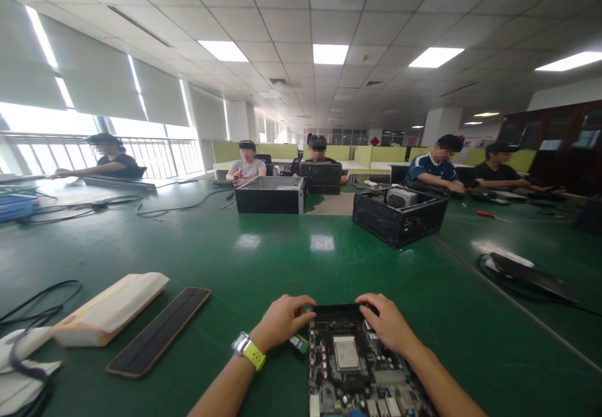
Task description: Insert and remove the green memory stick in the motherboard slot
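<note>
A motherboard [332, 384] lies right in front of me, its near end cut off by the bottom of the view. A square silver processor [347, 352] sits in the socket near its middle. My left hand [286, 321], below a yellow-green watch strap, pinches the far left corner of the board between thumb and fingers. At the far right corner my right hand [388, 324] grips the edge, with its fingertips partly hidden. A small green circuit stick [299, 343], like a memory module, rests on the table beside the board, under my left hand.
On the green table [263, 260], a paper-wrapped block [113, 307] and a long dark strip [160, 332] lie left. Computer cases [270, 199] [399, 219] stand farther back. Right are a black device with cable [531, 276] and a screwdriver [486, 214]. Several people sit around.
</note>
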A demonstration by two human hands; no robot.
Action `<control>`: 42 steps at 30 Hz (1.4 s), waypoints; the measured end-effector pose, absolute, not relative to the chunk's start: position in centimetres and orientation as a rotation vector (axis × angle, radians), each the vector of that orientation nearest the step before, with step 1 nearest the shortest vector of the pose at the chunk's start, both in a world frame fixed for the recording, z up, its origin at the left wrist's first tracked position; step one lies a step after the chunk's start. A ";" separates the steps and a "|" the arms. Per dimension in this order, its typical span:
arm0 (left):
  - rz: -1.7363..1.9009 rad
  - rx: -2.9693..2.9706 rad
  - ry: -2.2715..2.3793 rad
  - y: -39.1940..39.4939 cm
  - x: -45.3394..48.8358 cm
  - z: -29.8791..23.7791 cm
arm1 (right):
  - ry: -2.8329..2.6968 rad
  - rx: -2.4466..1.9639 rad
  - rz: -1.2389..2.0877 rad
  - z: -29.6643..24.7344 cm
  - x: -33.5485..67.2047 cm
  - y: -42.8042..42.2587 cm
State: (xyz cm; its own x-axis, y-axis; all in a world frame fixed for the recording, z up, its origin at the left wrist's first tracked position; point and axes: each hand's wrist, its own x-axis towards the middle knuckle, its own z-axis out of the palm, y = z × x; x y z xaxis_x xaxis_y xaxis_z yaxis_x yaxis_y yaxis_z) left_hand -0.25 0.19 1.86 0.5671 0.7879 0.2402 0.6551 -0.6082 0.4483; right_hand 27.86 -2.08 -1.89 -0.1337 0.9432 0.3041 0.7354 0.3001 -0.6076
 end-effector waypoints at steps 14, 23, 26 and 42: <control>0.691 2.420 1.182 0.9 0.8 0.4 | -1.904 -1.521 0.415 -1.6 28.1 -2.7; 0.759 2.438 1.185 1.1 0.7 -0.2 | -1.915 -1.474 0.407 -1.7 28.2 -2.6; 0.773 2.446 1.184 1.2 0.8 -0.3 | -1.899 -1.476 0.412 -1.8 28.3 -2.5; 0.770 2.469 1.199 1.0 0.9 -0.4 | -1.898 -1.490 0.419 -1.9 28.3 -2.3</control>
